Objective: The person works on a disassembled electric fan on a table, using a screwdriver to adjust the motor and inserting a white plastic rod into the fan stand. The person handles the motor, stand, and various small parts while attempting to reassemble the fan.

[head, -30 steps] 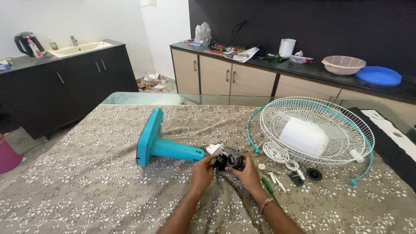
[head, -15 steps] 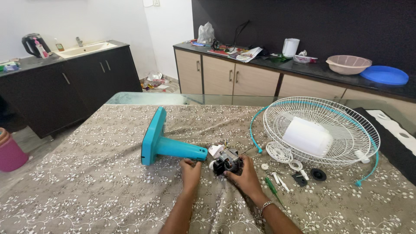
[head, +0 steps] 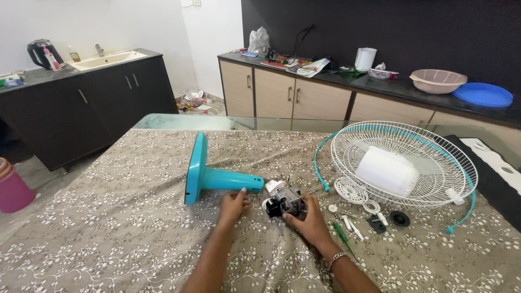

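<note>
A teal fan stand (head: 214,176) lies on its side on the patterned tablecloth (head: 108,228), base to the left. At its right end sits the bare fan motor (head: 285,201), black and metal with a white part on top. My left hand (head: 234,205) rests on the cloth with its fingertips touching the end of the stand's stem. My right hand (head: 309,220) grips the motor from the right and below.
A white wire fan guard (head: 429,149) with a teal rim lies at the right, a white motor cover (head: 386,171) on it. Small white and black parts, screws and a green screwdriver (head: 342,234) lie near my right hand. Counters and cabinets stand behind.
My left hand has let go of the motor and slid left to the end of the teal stem. My right hand still holds the motor.
</note>
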